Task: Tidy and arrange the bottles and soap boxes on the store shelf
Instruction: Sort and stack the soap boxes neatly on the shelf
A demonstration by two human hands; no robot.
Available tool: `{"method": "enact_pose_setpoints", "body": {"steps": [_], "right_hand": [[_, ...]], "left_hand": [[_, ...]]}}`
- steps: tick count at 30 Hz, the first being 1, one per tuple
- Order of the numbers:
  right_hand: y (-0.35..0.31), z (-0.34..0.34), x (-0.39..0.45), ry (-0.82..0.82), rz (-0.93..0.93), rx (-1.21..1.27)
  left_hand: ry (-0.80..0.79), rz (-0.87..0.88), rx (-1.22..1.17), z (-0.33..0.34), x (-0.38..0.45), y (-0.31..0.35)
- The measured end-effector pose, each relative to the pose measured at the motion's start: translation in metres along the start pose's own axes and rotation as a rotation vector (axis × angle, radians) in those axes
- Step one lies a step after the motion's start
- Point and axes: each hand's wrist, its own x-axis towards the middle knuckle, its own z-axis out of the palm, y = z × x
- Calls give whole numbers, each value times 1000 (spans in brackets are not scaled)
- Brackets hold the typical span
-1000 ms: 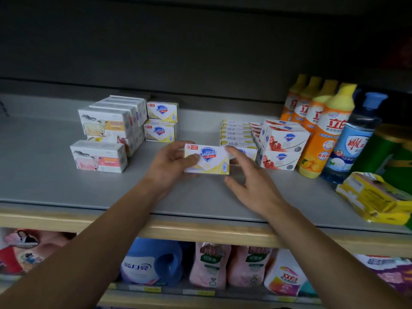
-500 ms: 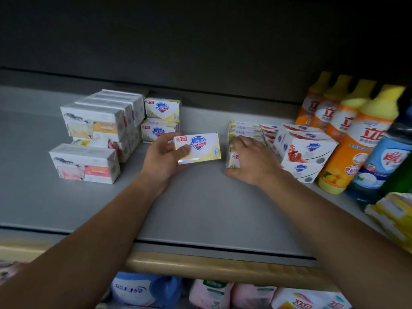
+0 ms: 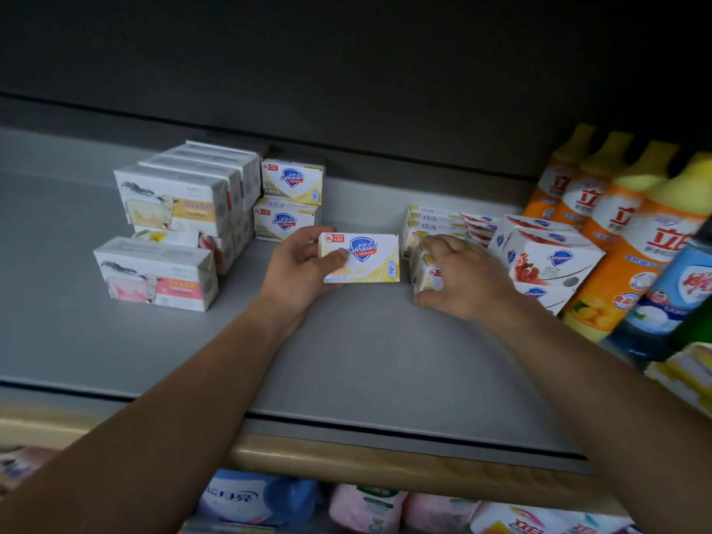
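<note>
My left hand [image 3: 298, 269] holds a yellow-and-white Safeguard soap box [image 3: 362, 258] upright just above the grey shelf [image 3: 346, 364]. My right hand [image 3: 462, 279] grips another yellow Safeguard box [image 3: 425, 273] at the front of a row of yellow boxes [image 3: 435, 221]. Two stacked yellow Safeguard boxes [image 3: 289, 200] stand behind my left hand. Red-and-white Safeguard boxes [image 3: 547, 256] sit right of my right hand. Orange dish-soap bottles [image 3: 624, 240] with yellow caps line the right side.
A stack of white soap boxes [image 3: 181, 198] stands at the left, with one pink-labelled box [image 3: 154, 275] in front. A blue-labelled bottle [image 3: 678, 298] and yellow packs [image 3: 685, 375] sit at far right. Detergent pouches [image 3: 366, 510] fill the lower shelf.
My left hand carried the yellow box leftward and back, away from the row. My right hand moved onto the front box of the yellow row and closed on it.
</note>
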Motion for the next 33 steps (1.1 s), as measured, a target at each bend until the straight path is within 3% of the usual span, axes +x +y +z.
{"method": "enact_pose_setpoints", "body": {"steps": [11,23,26,30,33], "right_hand": [[1,-13,46,-190,140,137],[3,-10,45,-169,198,123],[0,-17,35,-43,159,182],[-8,-15,-14,343,74,77],[-8,-2,-54,324,75,-14]], "left_hand": [[110,15,-91,-5,3,4],[90,8,-63,-5,5,1],[83,10,-56,-5,5,0],[82,10,-41,-4,4,0],[79,9,-23,-3,3,0]]}}
